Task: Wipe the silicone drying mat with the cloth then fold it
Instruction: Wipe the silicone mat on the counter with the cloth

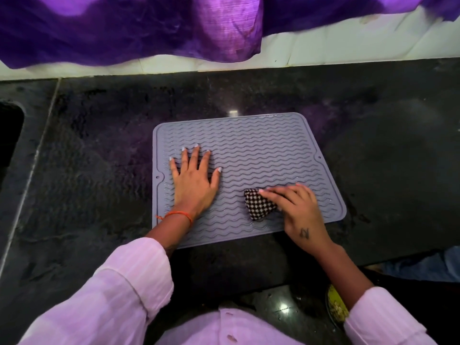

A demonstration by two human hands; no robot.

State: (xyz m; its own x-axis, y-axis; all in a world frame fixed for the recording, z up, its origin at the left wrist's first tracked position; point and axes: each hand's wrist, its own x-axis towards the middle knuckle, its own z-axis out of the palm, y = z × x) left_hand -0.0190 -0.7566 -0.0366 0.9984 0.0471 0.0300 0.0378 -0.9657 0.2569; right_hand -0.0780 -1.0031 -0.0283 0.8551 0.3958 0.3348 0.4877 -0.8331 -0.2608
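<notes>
Mat (261, 150) lies flat on the dark worktop (373, 150) below purple fabric (124, 33). Left hand (193, 181) presses it, grip wide; right hand (297, 207) holds the checked cloth (257, 204) down, fingers extended.

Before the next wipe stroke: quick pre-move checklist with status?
1. Silicone mat flat on the counter: ok.
2. Left hand pinning the mat, fingers spread flat: ok.
3. Right hand on the checked cloth, fingers resting on top of it: ok.
4. Cloth on the mat, not off its edge: ok.
5. Far half of the mat free of objects for the stroke: ok.
6. Mat already clean or dry: cannot tell.
</notes>
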